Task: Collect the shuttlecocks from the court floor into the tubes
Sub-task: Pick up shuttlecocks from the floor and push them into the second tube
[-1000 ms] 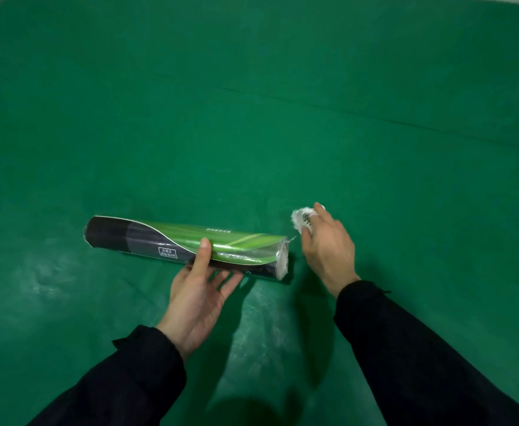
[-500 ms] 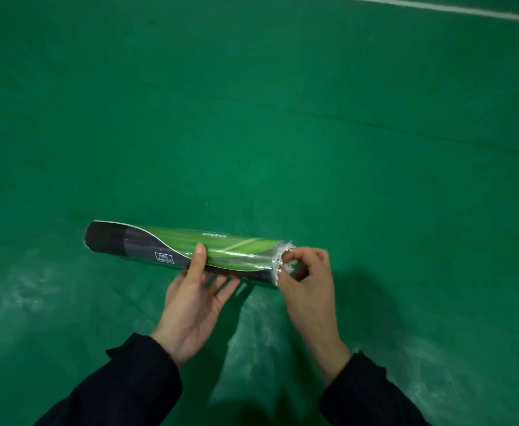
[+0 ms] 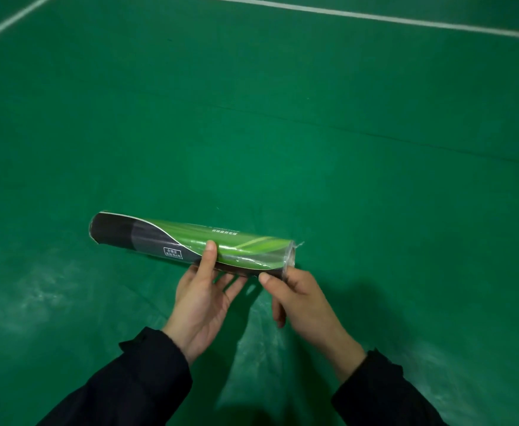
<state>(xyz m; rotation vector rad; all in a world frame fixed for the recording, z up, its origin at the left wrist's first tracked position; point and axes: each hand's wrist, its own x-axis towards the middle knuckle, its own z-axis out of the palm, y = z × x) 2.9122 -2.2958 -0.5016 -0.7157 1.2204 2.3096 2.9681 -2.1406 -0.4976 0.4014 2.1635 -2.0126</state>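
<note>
A green and black shuttlecock tube (image 3: 147,238) lies level above the court floor, its open mouth (image 3: 290,255) pointing right. My left hand (image 3: 201,298) grips it from below near the middle, thumb over the top. White feather tips (image 3: 298,244) barely poke out of the mouth; the rest of that shuttlecock is hidden inside. My right hand (image 3: 302,299) sits just under the mouth, its thumb tip against the tube's lower edge and its fingers loosely curled, holding nothing.
Green court floor (image 3: 344,149) stretches all around, with scuffed pale patches near my arms. White court lines (image 3: 375,17) run across the far edge and the top left corner. No loose shuttlecock shows on the floor.
My right hand brought a white shuttlecock to the tube's mouth, pushed it inside, then dropped just below the mouth without it. The view has tilted up, showing more court lines.
</note>
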